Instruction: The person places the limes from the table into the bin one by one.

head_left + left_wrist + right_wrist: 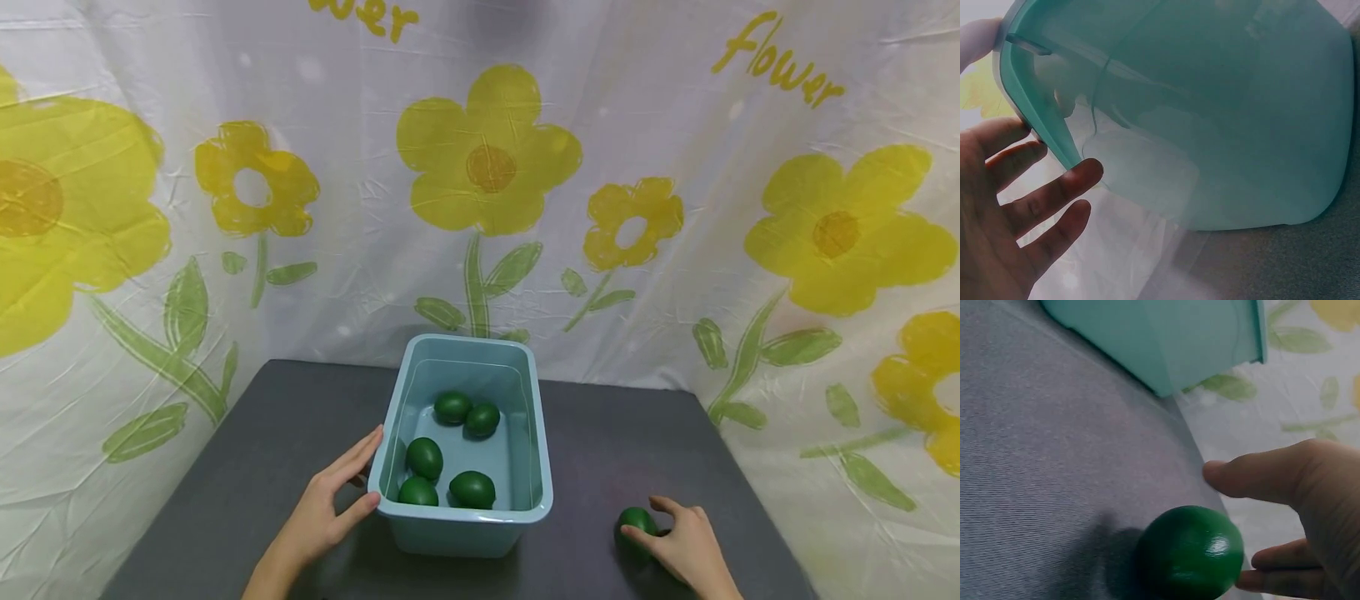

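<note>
A light blue-green plastic bin stands on the dark tabletop, with several glossy green limes lying on its floor. At the bin's near left corner, my left hand touches the rim with thumb and fingers spread; the left wrist view shows the fingers extended along the bin's outer wall. To the right of the bin, another lime rests on the table. My right hand is around it with thumb and fingers apart; the right wrist view shows the thumb raised off the lime and fingertips close at its far side.
The dark grey tabletop extends on both sides of the bin. White sheeting painted with yellow flowers hangs behind and along both sides of the table.
</note>
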Motion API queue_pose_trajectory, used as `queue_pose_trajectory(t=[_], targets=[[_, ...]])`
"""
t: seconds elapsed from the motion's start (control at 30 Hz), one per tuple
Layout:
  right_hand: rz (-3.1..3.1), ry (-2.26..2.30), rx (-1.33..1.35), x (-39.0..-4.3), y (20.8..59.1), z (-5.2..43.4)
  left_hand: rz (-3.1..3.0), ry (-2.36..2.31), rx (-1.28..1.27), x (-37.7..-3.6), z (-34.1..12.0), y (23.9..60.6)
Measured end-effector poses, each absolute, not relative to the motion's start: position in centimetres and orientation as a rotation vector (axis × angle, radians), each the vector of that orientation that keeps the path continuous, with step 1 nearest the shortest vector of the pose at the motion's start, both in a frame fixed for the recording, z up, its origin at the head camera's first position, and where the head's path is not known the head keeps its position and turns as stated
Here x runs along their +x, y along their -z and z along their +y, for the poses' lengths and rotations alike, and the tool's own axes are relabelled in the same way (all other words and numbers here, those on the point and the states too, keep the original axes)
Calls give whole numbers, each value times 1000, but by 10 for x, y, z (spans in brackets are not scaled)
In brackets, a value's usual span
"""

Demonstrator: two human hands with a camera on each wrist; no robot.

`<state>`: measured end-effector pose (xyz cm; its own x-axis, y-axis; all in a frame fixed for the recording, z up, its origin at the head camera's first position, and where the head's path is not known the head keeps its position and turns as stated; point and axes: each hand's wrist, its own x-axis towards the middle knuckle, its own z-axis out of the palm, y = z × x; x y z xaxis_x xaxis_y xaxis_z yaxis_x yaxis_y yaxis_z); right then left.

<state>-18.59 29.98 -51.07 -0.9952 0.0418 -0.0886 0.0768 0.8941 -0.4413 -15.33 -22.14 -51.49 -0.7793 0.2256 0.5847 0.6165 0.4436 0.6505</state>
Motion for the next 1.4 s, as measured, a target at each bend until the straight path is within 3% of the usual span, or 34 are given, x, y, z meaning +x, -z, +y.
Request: queue_pose_trajectory(t=[0.77,1.03,1.4], targets=[[2986,639,104,-183,519,296,-2296,1273,-705,-152,-221,514],[2996,912,100,-184,515,295,-2289,1272,-717,-152,-220,511],[2765,1379,346,-187,511,290,-2304,1282,-706,-151,-220,513]])
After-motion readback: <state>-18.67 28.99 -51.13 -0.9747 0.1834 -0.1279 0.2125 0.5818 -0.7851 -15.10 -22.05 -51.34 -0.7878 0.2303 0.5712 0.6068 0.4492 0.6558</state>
